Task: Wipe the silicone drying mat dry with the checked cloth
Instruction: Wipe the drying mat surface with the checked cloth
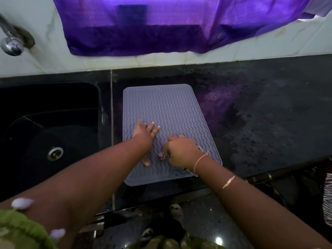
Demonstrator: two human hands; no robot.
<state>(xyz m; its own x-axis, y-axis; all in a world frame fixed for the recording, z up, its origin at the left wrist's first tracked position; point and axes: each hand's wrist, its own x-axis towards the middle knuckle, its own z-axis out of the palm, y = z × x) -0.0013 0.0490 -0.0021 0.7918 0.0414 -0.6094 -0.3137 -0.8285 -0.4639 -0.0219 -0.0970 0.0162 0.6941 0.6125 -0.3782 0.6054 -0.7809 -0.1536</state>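
While our left hand (146,132), grip apart, pins the silicone drying mat (170,106) flat on the bench (269,114), our right hand (181,152) clamps the checked cloth (161,155) at its near end; we advise strokes along the ridges.

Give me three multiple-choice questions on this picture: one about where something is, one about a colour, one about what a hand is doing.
1. The sink lies where from the drying mat?
A. left
B. right
C. on top of it
2. The curtain is:
A. green
B. purple
C. white
3. The left hand is:
A. flat on the mat, fingers spread
B. clenched in a fist
C. raised off the counter

Answers:
1 A, the basin sits beside the mat's left edge.
2 B, it hangs purple above the counter.
3 A, while the right hand grips the checked cloth.
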